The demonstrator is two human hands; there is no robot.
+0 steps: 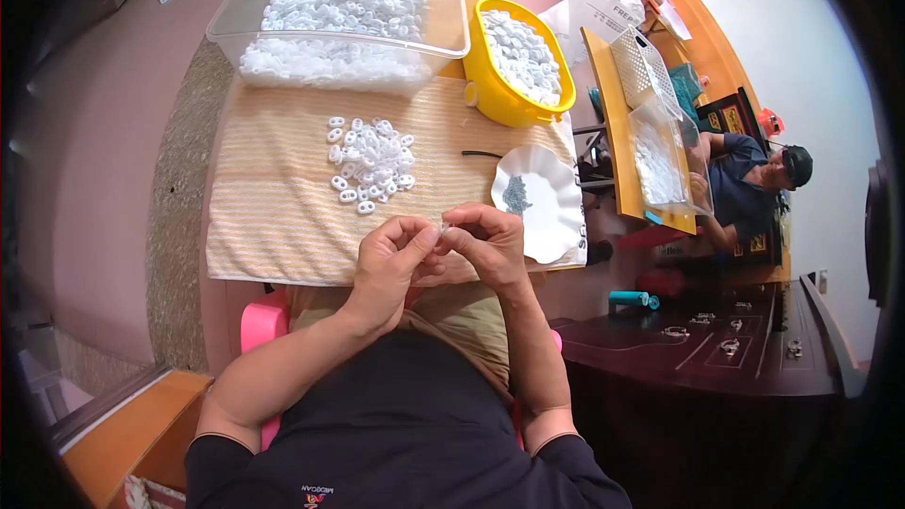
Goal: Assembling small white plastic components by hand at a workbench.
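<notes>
Over the near edge of the towel-covered table, my left hand point(394, 259) and my right hand point(490, 243) meet with fingers closed in a pinch. Between their fingertips sits a small whitish piece point(444, 225), mostly hidden by the fingers, so its exact kind does not show. Beyond them lies a loose pile of small white oval plastic pieces with two holes each point(379, 158). To the right of the pile is a white dish with a wavy rim point(551, 226), holding a little heap of tiny grey-green parts point(516, 195).
A striped towel point(255, 217) covers the table. At its far side stand a clear plastic bin point(339, 42) and a yellow tub point(490, 85), both full of white pieces. A thin black stick point(482, 154) lies near the dish. Another person point(745, 174) sits at a table on the right.
</notes>
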